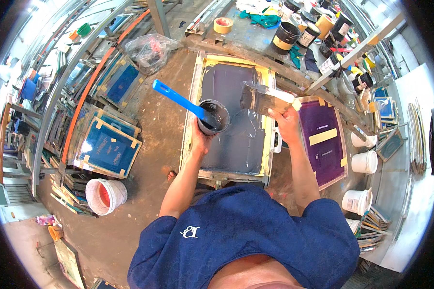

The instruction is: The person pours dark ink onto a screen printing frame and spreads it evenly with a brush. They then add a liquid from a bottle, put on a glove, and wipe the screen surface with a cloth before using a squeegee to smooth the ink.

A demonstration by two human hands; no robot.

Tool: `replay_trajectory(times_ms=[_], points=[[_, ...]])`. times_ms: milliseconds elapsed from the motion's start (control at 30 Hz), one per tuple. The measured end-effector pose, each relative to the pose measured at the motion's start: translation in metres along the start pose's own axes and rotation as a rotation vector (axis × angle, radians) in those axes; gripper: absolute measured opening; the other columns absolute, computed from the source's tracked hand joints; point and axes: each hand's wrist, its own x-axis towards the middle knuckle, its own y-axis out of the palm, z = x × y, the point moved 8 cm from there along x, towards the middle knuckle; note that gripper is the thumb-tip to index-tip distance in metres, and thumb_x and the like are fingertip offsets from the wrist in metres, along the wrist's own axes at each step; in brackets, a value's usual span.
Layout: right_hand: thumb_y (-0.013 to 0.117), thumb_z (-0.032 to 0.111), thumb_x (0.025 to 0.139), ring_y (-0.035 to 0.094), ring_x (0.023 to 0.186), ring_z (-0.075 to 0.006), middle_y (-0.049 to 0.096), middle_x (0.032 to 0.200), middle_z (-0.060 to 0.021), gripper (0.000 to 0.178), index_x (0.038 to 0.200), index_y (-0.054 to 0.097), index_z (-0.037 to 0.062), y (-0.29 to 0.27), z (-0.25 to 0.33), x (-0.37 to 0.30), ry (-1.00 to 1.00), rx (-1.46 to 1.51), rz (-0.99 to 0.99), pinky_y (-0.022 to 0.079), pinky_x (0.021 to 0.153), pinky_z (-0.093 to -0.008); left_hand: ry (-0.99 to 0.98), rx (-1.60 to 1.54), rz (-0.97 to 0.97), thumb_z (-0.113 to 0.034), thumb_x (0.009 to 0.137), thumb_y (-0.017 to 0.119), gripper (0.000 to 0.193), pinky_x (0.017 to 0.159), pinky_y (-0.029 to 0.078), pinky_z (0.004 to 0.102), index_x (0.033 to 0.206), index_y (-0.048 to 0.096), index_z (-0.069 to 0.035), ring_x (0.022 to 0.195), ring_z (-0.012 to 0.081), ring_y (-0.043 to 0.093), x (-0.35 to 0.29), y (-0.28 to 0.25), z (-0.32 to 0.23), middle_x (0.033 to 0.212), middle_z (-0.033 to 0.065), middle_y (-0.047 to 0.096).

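Note:
My left hand (202,140) is wrapped round a small tub (222,114) of dark ink, held above a silk-screen printing frame. Out of the tub leans a spatula with a blue handle (177,99), its lower end down in the ink. In my right hand (286,123) is a flat, wide scraper (265,98), pale at one end and smeared dark at the other. It is held over the right part of the screen, right of the tub. The screen frame (196,77) has yellowish tape round its edges, and its dark mesh carries wet-looking streaks.
A purple screen (329,151) leans at the right, near white buckets (364,162). Blue screens (106,147) and a white bucket (106,196) stand at the left. On the far table are ink cans (285,37), cloths and a tape roll (223,25). A plastic bag (152,50) lies at far left.

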Motion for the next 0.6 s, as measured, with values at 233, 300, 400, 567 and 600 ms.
replay_trajectory(times_ms=[233, 300, 400, 567, 600], points=[[0.073, 0.001, 0.085, 0.063, 0.098, -0.0122, 0.068, 0.108, -0.0057, 0.033, 0.116, 0.062, -0.0008, 0.009, 0.03, -0.006, -0.131, -0.014, 0.021, 0.051, 0.087, -0.0272, -0.08, -0.101, 0.004, -0.073, 0.09, 0.04, 0.07, 0.075, 0.055, 0.0408, 0.137, 0.045, -0.021, 0.107, 0.0249, 0.063, 0.016, 0.049, 0.019, 0.129, 0.0051, 0.059], [0.073, -0.001, 0.085, 0.063, 0.1, -0.0137, 0.069, 0.108, -0.0072, 0.032, 0.115, 0.062, -0.0002, 0.015, 0.035, -0.009, -0.161, -0.021, 0.009, 0.051, 0.089, -0.0281, -0.081, -0.171, 0.039, -0.074, 0.09, 0.037, 0.076, 0.079, 0.055, 0.0439, 0.141, 0.043, -0.019, 0.11, 0.0321, 0.061, 0.014, 0.059, 0.019, 0.134, 0.0093, 0.056], [0.072, -0.003, 0.084, 0.064, 0.102, -0.0166, 0.069, 0.11, -0.01, 0.031, 0.114, 0.063, 0.0004, 0.025, 0.045, -0.013, -0.236, -0.124, -0.009, 0.051, 0.091, -0.0299, -0.072, -0.251, 0.139, -0.075, 0.09, 0.033, 0.078, 0.081, 0.055, 0.0441, 0.141, 0.043, -0.017, 0.111, 0.0327, 0.061, 0.018, 0.062, 0.021, 0.133, 0.0102, 0.057], [0.071, 0.001, 0.086, 0.065, 0.105, -0.0245, 0.068, 0.112, -0.0153, 0.029, 0.113, 0.062, -0.0002, 0.036, 0.05, -0.016, -0.487, -0.329, 0.029, 0.05, 0.094, -0.0345, -0.048, -0.29, 0.108, -0.075, 0.09, 0.03, 0.081, 0.084, 0.054, 0.0438, 0.14, 0.044, -0.014, 0.108, 0.0324, 0.063, 0.005, 0.082, 0.001, 0.129, 0.013, 0.059], [0.072, 0.001, 0.086, 0.065, 0.105, -0.026, 0.068, 0.112, -0.0159, 0.029, 0.113, 0.062, -0.0001, 0.036, 0.046, -0.016, -0.508, -0.299, 0.038, 0.05, 0.094, -0.0353, -0.043, -0.3, 0.087, -0.075, 0.091, 0.03, 0.081, 0.084, 0.054, 0.0437, 0.14, 0.045, -0.013, 0.107, 0.0324, 0.063, 0.0, 0.086, -0.003, 0.128, 0.0135, 0.06]])
